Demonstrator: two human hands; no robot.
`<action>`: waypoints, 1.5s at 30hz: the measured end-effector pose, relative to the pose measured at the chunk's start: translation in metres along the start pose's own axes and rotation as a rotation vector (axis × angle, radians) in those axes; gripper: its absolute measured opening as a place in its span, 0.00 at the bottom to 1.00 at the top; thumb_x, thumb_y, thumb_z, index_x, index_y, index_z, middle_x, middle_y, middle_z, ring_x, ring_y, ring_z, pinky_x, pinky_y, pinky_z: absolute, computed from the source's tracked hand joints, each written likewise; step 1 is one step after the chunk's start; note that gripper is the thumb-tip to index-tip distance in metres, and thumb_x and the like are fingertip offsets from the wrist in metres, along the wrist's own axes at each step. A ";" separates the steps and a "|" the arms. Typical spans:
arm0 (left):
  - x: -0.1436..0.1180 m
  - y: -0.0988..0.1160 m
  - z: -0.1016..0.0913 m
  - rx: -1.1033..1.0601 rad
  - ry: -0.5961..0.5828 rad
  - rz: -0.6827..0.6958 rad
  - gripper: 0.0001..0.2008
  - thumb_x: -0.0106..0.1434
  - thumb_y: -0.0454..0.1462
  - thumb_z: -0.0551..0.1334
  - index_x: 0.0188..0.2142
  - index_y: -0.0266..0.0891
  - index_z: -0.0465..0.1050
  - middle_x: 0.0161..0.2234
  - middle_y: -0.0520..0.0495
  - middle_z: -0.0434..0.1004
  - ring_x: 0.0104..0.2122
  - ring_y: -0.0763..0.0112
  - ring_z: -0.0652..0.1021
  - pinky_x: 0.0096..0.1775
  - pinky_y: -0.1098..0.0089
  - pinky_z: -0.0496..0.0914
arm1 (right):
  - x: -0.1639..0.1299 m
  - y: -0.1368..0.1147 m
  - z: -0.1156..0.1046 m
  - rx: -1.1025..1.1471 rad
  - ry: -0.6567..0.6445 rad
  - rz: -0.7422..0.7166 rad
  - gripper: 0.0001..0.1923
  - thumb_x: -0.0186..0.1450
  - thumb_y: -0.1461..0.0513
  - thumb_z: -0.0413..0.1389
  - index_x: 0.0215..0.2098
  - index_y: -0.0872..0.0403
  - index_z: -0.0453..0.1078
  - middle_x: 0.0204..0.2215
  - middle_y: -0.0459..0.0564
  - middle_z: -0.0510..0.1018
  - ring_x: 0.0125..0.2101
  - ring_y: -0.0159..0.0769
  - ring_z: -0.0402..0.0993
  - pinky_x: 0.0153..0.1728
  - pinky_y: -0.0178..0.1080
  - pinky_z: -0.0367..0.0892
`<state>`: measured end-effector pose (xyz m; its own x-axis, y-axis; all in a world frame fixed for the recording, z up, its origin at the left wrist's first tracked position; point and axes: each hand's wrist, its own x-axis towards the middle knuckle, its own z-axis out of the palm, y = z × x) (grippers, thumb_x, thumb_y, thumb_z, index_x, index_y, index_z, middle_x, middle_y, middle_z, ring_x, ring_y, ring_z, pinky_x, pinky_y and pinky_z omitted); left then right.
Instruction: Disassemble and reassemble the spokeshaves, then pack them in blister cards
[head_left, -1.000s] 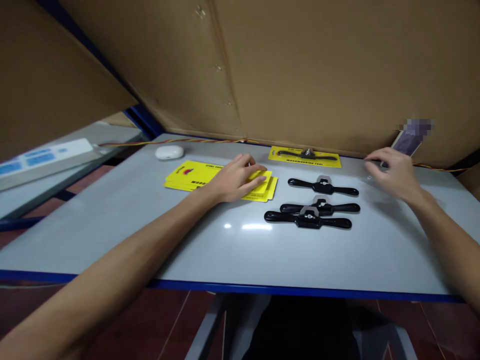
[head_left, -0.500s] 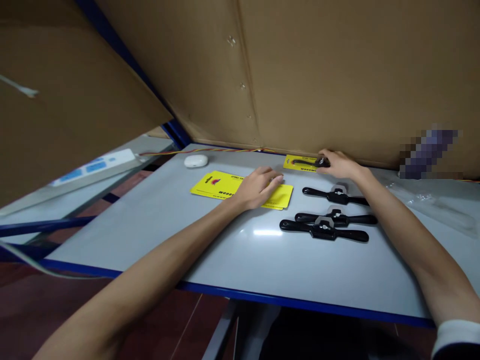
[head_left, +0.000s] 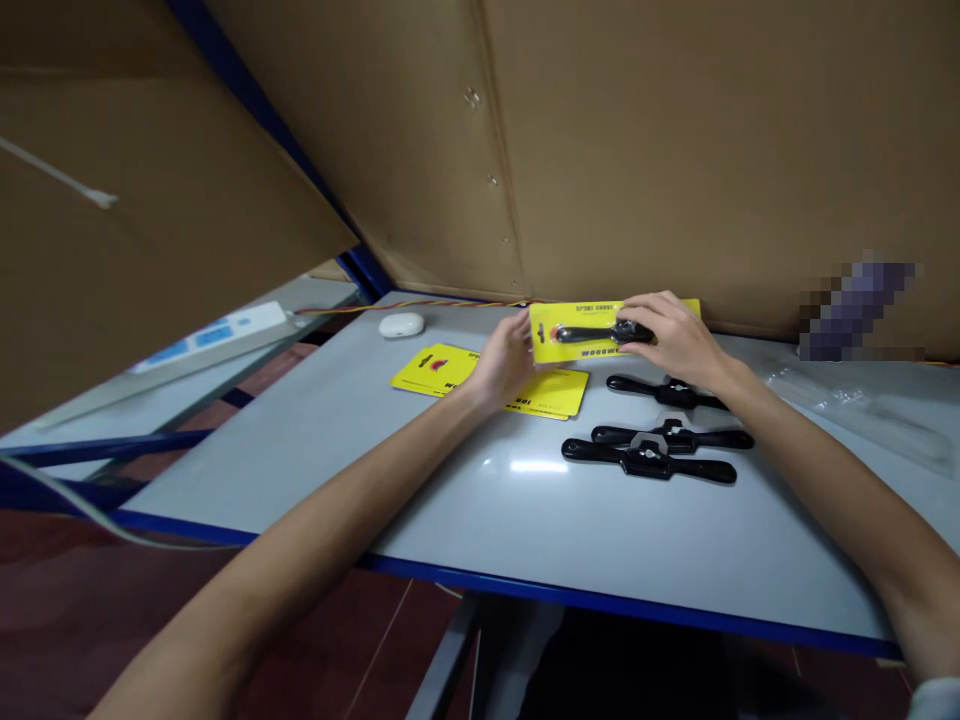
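My right hand [head_left: 667,335] grips a black spokeshave [head_left: 589,335] together with the yellow printed card [head_left: 544,350] behind it, raised above the far side of the table. At the card's left end is my left hand [head_left: 506,360], its fingers and thumb closing around that edge; the fingertips are partly hidden. Below my left hand lies a stack of yellow cards [head_left: 416,375]. Three loose black spokeshaves lie to the right: one [head_left: 667,392] partly behind my right forearm, another [head_left: 675,436] nearer, and the nearest [head_left: 649,460] overlapping it slightly.
Clear plastic pieces [head_left: 862,415] rest at the table's right. A white earbud case [head_left: 401,325] sits at the back left, near a red and yellow wire [head_left: 442,300]. A white power strip [head_left: 217,335] lies on the left-hand surface. Brown board [head_left: 675,150] walls the back.
My right hand has lifted the carded spokeshave and brought it left, towards me. My left hand has risen from the card stack to the lifted card's left end.
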<state>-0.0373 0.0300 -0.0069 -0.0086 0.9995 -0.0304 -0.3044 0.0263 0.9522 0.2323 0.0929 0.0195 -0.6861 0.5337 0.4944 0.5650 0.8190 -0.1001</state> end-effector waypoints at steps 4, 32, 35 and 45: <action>-0.013 0.005 0.006 -0.119 -0.038 -0.085 0.08 0.67 0.37 0.64 0.43 0.38 0.78 0.46 0.41 0.85 0.52 0.53 0.82 0.51 0.54 0.81 | -0.005 -0.020 -0.009 -0.077 0.025 -0.055 0.20 0.72 0.50 0.58 0.58 0.48 0.76 0.59 0.56 0.77 0.60 0.52 0.70 0.61 0.57 0.65; -0.003 0.093 -0.103 0.898 0.799 0.126 0.19 0.59 0.35 0.67 0.50 0.31 0.80 0.35 0.46 0.78 0.30 0.70 0.73 0.40 0.65 0.74 | -0.033 0.038 -0.045 0.381 -0.121 0.396 0.32 0.59 0.47 0.68 0.59 0.50 0.78 0.51 0.54 0.85 0.49 0.51 0.82 0.55 0.55 0.74; -0.014 0.098 -0.111 1.090 0.739 0.014 0.15 0.61 0.41 0.68 0.43 0.33 0.83 0.31 0.46 0.77 0.32 0.64 0.74 0.44 0.61 0.74 | -0.051 0.039 -0.078 0.234 -0.085 0.490 0.34 0.62 0.46 0.66 0.63 0.48 0.74 0.51 0.53 0.85 0.49 0.51 0.82 0.55 0.54 0.74; 0.003 0.055 -0.087 1.745 0.062 0.539 0.27 0.72 0.50 0.49 0.49 0.35 0.80 0.50 0.36 0.80 0.52 0.54 0.76 0.58 0.57 0.68 | -0.189 0.084 -0.158 -0.209 -0.051 0.850 0.34 0.60 0.38 0.60 0.57 0.47 0.76 0.53 0.54 0.84 0.46 0.51 0.81 0.52 0.50 0.72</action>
<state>-0.1372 0.0330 0.0184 0.1983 0.9033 0.3805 0.9706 -0.2349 0.0518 0.4823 0.0273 0.0540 -0.0110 0.9585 0.2849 0.9632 0.0867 -0.2544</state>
